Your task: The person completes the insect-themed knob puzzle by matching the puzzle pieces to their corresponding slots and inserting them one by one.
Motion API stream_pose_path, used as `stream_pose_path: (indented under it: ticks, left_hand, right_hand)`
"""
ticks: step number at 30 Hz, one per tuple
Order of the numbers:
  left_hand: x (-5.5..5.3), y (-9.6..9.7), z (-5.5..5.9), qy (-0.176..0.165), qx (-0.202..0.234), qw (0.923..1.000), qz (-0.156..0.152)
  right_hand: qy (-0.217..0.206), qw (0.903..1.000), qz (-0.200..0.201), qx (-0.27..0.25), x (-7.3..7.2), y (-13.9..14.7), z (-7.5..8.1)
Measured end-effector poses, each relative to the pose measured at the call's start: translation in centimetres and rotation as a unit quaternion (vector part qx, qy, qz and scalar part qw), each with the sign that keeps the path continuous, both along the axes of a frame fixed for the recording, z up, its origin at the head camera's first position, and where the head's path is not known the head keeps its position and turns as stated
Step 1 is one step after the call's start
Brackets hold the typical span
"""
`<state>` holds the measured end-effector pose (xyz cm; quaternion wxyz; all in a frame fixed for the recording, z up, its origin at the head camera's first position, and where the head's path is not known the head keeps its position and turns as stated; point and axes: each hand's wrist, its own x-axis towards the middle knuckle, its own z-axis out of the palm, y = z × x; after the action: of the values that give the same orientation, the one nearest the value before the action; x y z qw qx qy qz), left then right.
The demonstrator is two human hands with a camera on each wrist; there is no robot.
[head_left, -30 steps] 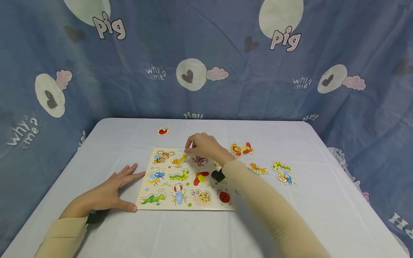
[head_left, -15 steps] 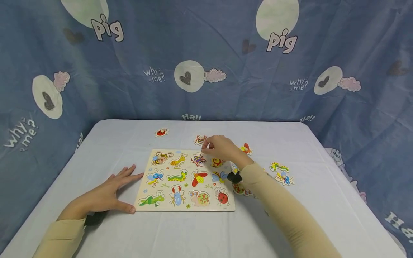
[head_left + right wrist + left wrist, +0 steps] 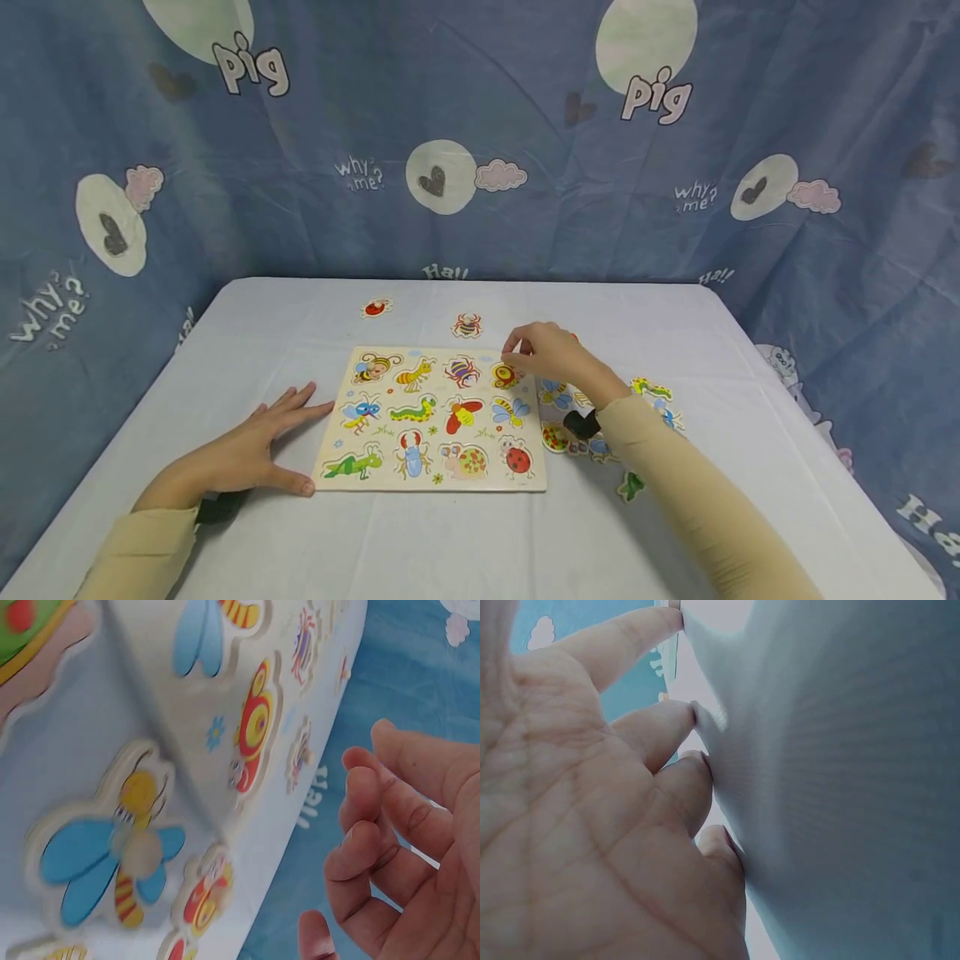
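Note:
My left hand (image 3: 243, 446) lies on the white cloth at the puzzle board's left side, fingers spread, thumb at the near left corner and a fingertip close to the left edge. The board (image 3: 480, 479) carries insect pictures in shallow recesses. My right hand (image 3: 555, 354) hovers over its far right corner, near the red butterfly picture (image 3: 504, 377). In the right wrist view, its fingers (image 3: 360, 847) are loosely bent and hold nothing. Beyond the far edge lies a spider piece (image 3: 467, 325). A dragonfly piece (image 3: 139, 855) with a round knob sits beside the board.
A ladybug piece (image 3: 376, 308) lies at the back left of the table. Several more pieces lie to the right, among them a caterpillar (image 3: 650, 387), a snail (image 3: 556, 437) and a green piece (image 3: 631, 486), partly under my right forearm. A printed blue curtain (image 3: 480, 233) hangs behind.
My right hand has moved right along the board's far edge, leaving the spider piece uncovered on the cloth behind the board. The left hand stays in place; the head view shifted slightly.

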<state>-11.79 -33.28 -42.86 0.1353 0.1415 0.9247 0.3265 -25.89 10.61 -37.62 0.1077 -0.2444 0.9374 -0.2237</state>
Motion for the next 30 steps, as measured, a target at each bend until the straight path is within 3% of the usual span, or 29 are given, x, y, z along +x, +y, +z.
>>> stream_pose_path:
  ticks: [16, 30]
  left_hand:
    - [0.3, -0.2, -0.3, -0.003, -0.003, 1.0, 0.002]
    - [-0.1, -0.1, 0.0, 0.004, -0.012, 0.9999, 0.002]
  right_hand:
    - [-0.01, 0.9997, -0.02, 0.009, 1.6, 3.8, 0.2]
    - [-0.014, 0.9996, -0.022, 0.014, 2.8, 6.5, -0.3]
